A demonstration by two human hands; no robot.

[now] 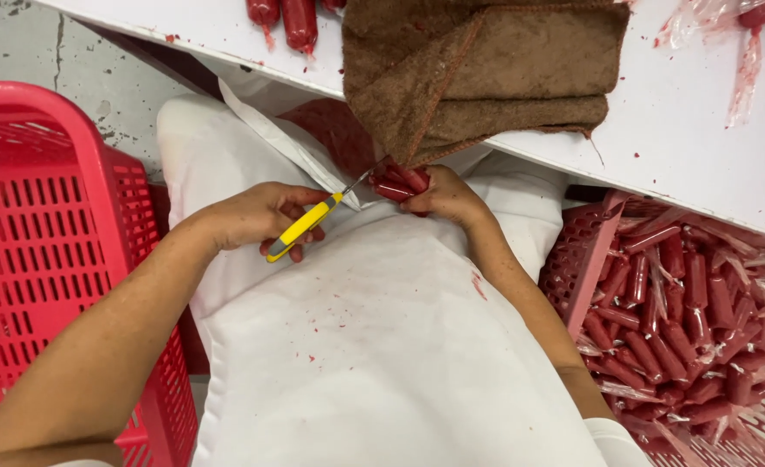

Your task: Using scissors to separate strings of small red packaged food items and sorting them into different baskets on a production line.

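My left hand (257, 216) grips yellow-handled scissors (309, 222) over my lap, blades pointing right toward red sausages. My right hand (447, 197) holds a small bunch of red sausages (400, 183) in clear casing, just under the edge of the white table (685, 138). The scissor tips touch or nearly touch the sausages' end. A brown towel (478, 69) hangs over the table edge right above both hands. A white apron (374, 346) with red stains covers my lap.
An empty red plastic basket (45, 251) stands at my left. Another red basket (586, 251) at my right holds several red sausages (685, 320) and loose casing scraps. More sausages (283, 19) lie on the table's far side.
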